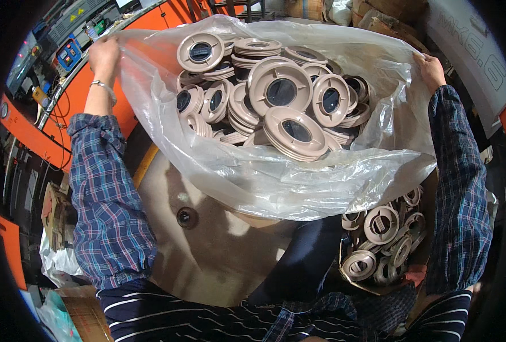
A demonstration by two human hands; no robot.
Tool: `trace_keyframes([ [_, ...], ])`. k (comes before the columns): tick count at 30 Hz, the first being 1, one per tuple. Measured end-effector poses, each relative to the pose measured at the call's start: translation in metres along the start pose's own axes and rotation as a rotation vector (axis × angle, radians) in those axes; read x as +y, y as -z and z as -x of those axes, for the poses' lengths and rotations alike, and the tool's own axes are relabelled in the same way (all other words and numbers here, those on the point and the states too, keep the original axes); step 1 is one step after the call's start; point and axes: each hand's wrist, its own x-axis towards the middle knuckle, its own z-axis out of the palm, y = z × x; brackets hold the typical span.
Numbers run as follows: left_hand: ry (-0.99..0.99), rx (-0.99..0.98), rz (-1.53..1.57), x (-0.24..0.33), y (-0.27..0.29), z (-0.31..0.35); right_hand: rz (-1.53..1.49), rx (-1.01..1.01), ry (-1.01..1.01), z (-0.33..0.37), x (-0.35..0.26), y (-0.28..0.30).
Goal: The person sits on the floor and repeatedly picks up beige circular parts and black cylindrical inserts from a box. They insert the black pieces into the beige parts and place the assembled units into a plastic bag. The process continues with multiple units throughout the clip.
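A large clear plastic bag (207,176) is spread wide, its mouth facing up. Inside it lies a heap of beige round ribbed plastic caps (255,102), several with dark centres, some stacked and some tilted. My left hand (103,57) is closed on the bag's upper left edge. At the opposite edge, my right hand (431,71) grips the film, its fingers partly hidden by the plastic. Both arms are stretched forward, holding the bag's rim apart. What supports the bag underneath is hidden.
More beige ringed parts (381,224) lie in a container at the lower right, beside my leg. A dark round object (187,218) is on the floor. Orange machinery (82,91) stands at the left, with a blue device (68,54). A pale machine panel (464,45) is at the far right.
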Motion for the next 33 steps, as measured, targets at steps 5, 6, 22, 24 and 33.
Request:
trace_keyframes([
  [5,0.306,0.119,0.579,-0.046,-0.001,-0.011,-0.023,0.011,0.142,0.008,-0.019,-0.005],
  [6,0.266,0.14,0.599,-0.054,-0.002,-0.014,-0.078,-0.01,0.143,0.009,-0.021,0.003],
  [22,-0.614,-0.858,0.336,0.1,0.004,0.173,-0.028,0.193,0.228,-0.019,-0.017,0.039],
  [24,-0.648,-0.981,0.247,0.125,-0.027,0.228,0.032,0.21,0.27,-0.018,-0.033,0.039],
  [33,-0.442,-1.109,0.104,0.172,-0.154,0.263,-0.222,0.159,0.156,0.026,-0.027,0.009],
])
